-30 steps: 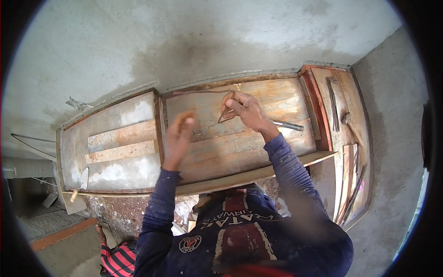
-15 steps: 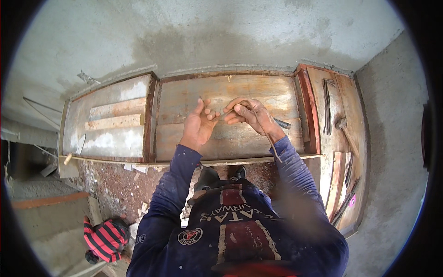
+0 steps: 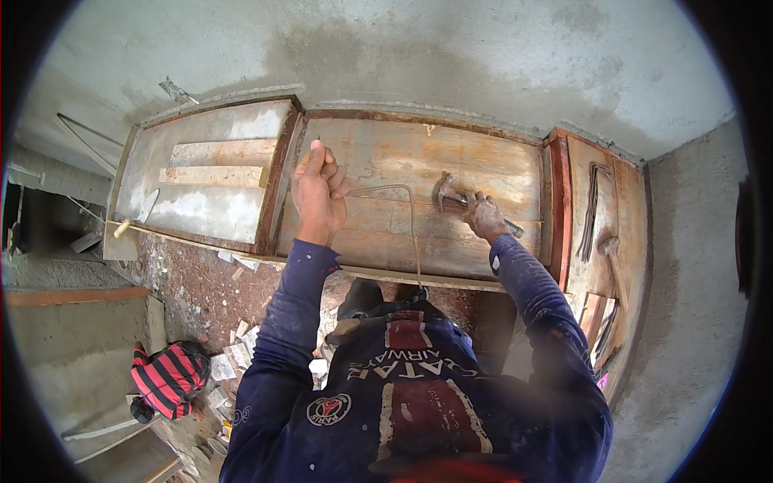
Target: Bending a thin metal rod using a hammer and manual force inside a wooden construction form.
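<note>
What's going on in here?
Someone is working over wooden boards beside a wall. Their left hand holds a bent wire, and their right hand grips a hammer over the middle section. A trowel lies to the left; another person in stripes is bent low at lower left.

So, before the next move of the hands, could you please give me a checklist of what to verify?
1. Thin bent brown metal rod held in the left hand: ok.
2. Dark-handled metal claw hammer gripped by the right hand: ok.
3. One hand free: not ok, both are occupied.
4. Hammer lifted off the brown wooden panel: cannot tell.
5. Pointed metal trowel with pale wooden handle apart from both hands: ok.
6. Co-worker in red-and-black striped shirt apart from the hammer: ok.
</note>
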Action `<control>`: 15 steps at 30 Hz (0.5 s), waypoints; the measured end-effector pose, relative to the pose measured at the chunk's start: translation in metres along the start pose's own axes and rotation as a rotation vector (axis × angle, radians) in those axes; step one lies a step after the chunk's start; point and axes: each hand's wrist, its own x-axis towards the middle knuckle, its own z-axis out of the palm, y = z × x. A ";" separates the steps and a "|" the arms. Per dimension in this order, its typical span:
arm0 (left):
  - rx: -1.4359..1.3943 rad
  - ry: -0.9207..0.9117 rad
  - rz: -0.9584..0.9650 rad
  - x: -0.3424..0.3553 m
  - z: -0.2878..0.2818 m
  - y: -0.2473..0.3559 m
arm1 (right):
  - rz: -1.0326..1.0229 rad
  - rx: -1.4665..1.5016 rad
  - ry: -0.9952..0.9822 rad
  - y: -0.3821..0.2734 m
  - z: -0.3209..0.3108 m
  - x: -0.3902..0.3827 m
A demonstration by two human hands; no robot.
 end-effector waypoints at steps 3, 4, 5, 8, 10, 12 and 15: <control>-0.001 -0.053 -0.008 0.012 -0.005 0.008 | -0.084 -0.032 -0.020 0.032 0.020 0.019; 0.014 -0.075 -0.023 0.018 -0.006 0.010 | -0.146 -0.026 -0.046 0.041 0.025 0.024; 0.011 -0.061 -0.018 0.023 -0.010 0.015 | -0.159 -0.030 -0.053 0.028 0.006 0.028; 0.008 -0.076 -0.047 0.036 -0.013 0.025 | 0.047 0.666 -0.281 -0.010 -0.064 0.008; -0.020 -0.114 -0.073 0.047 -0.019 0.029 | 0.038 0.792 -0.252 -0.049 -0.114 -0.013; -0.046 -0.123 -0.089 0.055 -0.020 0.032 | 0.032 1.066 -0.242 -0.065 -0.136 -0.018; -0.090 -0.160 -0.101 0.064 -0.024 0.033 | 0.031 1.503 -0.271 -0.102 -0.164 -0.039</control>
